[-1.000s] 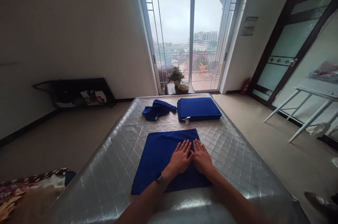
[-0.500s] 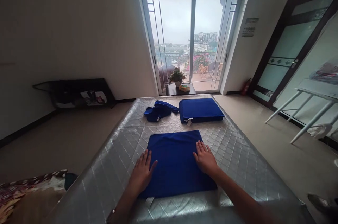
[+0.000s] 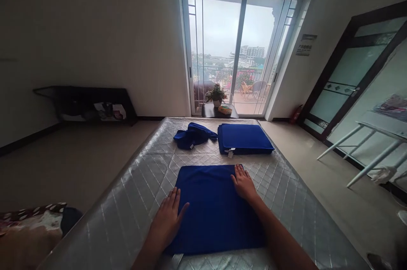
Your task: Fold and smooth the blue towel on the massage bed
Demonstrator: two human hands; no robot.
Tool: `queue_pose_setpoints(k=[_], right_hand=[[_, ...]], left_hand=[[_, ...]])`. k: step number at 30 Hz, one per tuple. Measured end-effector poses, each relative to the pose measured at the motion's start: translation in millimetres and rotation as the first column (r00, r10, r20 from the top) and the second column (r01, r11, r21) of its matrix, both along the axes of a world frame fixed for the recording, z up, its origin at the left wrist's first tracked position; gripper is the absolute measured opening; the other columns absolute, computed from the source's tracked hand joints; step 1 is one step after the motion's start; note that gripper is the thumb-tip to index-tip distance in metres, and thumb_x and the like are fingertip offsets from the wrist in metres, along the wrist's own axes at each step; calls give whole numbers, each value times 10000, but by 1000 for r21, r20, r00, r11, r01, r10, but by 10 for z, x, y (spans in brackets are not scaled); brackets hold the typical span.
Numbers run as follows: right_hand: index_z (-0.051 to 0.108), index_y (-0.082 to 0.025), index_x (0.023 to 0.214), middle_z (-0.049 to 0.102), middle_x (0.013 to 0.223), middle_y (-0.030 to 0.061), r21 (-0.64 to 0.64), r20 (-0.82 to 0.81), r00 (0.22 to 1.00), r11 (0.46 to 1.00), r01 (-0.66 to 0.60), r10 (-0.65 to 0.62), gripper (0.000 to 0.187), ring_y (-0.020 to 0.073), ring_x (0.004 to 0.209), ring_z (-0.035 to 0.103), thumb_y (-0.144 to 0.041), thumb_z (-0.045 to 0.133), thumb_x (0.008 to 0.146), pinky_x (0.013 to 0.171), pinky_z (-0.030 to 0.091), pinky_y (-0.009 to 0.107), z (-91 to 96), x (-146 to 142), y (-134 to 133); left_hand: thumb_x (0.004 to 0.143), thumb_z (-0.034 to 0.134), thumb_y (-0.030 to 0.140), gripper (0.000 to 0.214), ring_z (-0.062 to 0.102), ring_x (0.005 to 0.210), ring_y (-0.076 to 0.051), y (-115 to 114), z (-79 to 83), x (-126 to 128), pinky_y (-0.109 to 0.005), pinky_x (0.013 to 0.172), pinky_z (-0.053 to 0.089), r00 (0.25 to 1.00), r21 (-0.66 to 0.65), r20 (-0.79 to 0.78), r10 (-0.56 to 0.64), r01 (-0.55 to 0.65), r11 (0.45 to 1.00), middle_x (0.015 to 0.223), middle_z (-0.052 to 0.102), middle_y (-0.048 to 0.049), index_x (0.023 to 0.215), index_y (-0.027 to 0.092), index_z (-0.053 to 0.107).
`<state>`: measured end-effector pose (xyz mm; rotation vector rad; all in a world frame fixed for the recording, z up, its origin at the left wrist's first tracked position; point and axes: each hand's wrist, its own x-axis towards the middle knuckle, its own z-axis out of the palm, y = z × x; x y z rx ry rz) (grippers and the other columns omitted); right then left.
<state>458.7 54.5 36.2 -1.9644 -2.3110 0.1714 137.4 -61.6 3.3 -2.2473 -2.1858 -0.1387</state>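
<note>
A folded blue cloth [image 3: 211, 208] lies flat on a silver quilted mattress [image 3: 286, 193] in front of me. My left hand [image 3: 168, 219] rests open on its left edge, fingers flat and together. My right hand [image 3: 244, 183] lies open on the cloth's far right corner, fingers stretched out. Farther back on the mattress sit a neat stack of folded blue cloths [image 3: 244, 138] and, to its left, a crumpled blue cloth [image 3: 192, 135].
Beyond the mattress a small dark table with a potted plant [image 3: 216, 95] stands before glass balcony doors [image 3: 241, 45]. A low dark shelf [image 3: 85, 107] runs along the left wall. White table legs [image 3: 365, 151] stand at right. Patterned fabric [image 3: 28, 227] lies at lower left.
My hands went from side by side at the cloth's middle to apart, the left to its left edge, the right to its far right corner. The camera tilted up slightly.
</note>
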Motion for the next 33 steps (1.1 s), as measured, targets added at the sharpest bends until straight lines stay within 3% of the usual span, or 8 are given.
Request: queue_pose_setpoints(k=[8,12,15,19,21,24,28,33], right_hand=[[250,-59,1605,206,1674,119,-2,-34,999,1000,3,-3,622,211,1563,145,-372,236,1069,1265,125,418,15,15,-1],[265,-55,1601,205,1676,119,16,-71,997,1000,13,-11,618,221,1563,150,-361,250,1064,1265,122,414,11,9,-17],[282,-57,1596,222,1673,120,30,-94,996,999,13,-10,613,225,1562,157,-351,257,1060,1264,123,419,7,10,-25],[278,-55,1597,216,1674,123,33,-95,995,999,2,1,608,229,1561,154,-332,244,1058,1262,131,419,-15,32,-14],[262,-61,1603,192,1679,121,19,-80,997,1000,-24,25,604,231,1564,138,-310,249,1053,1262,132,419,-37,51,-3],[257,-84,1609,178,1683,114,10,-65,997,999,-46,46,604,229,1565,126,-276,280,1037,1262,127,415,-66,69,7],[272,-54,1601,224,1670,130,42,-104,995,999,-5,10,610,221,1561,155,-309,255,1046,1263,127,399,-59,47,2],[273,-48,1599,222,1669,120,29,-134,991,999,23,-19,618,220,1560,166,-325,261,1047,1266,120,409,-10,11,-12]], left_hand=[[1031,202,599,755,353,1501,-225,23,49,-37,-423,1255,288,999,43,-39,16,-15,999,1619,358,-130,1551,78,375],[1028,215,607,763,339,1508,-247,64,197,123,-442,1245,313,999,30,-39,-34,36,999,1620,353,-142,1547,72,381],[1032,226,607,748,315,1519,-243,163,411,541,-434,1244,323,974,-7,29,-226,227,974,1627,346,-131,1559,94,364],[1046,177,576,733,283,1531,-237,516,675,1353,-421,1265,277,864,61,97,-493,490,870,1635,327,-143,1566,89,348],[1049,112,558,748,266,1537,-241,761,712,1692,-434,1271,250,834,96,118,-539,531,842,1635,324,-155,1558,68,357],[1061,97,516,726,258,1538,-254,1065,603,1936,-466,1269,243,866,67,118,-485,481,874,1631,326,-173,1555,47,347],[1062,178,525,661,267,1536,-250,1201,316,1739,-496,1265,252,916,44,69,-396,394,918,1635,333,-123,1566,138,359],[1053,171,550,680,251,1543,-248,1166,141,974,-501,1259,252,964,21,-8,-267,267,964,1650,301,-109,1585,152,314]])
